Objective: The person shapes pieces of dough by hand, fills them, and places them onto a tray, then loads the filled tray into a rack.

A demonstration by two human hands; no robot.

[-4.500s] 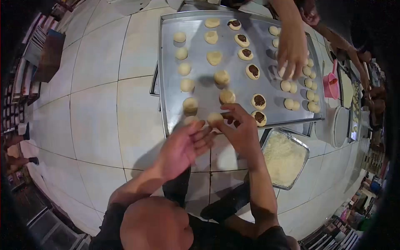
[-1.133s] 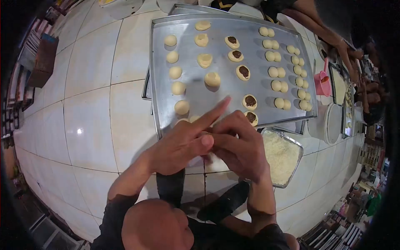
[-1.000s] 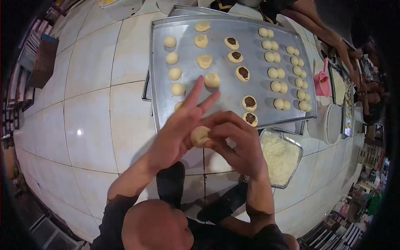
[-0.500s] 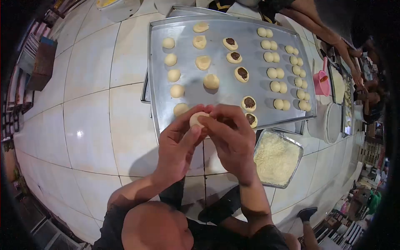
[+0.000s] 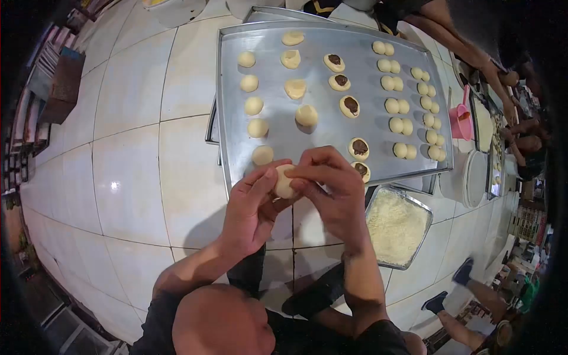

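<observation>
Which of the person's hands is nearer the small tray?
Right. The right hand is just left of the small tray in the picture; the left hand is farther left, beyond the dough ball they both hold.

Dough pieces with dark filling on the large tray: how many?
5, in one column on the large tray: the farthest filled piece, a second, a third, then past a gap a fourth, and a fifth partly behind the right hand. More could be hidden.

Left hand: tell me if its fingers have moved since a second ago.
Yes: the left hand has drawn its fingers back toward the near edge of the tray.
</observation>
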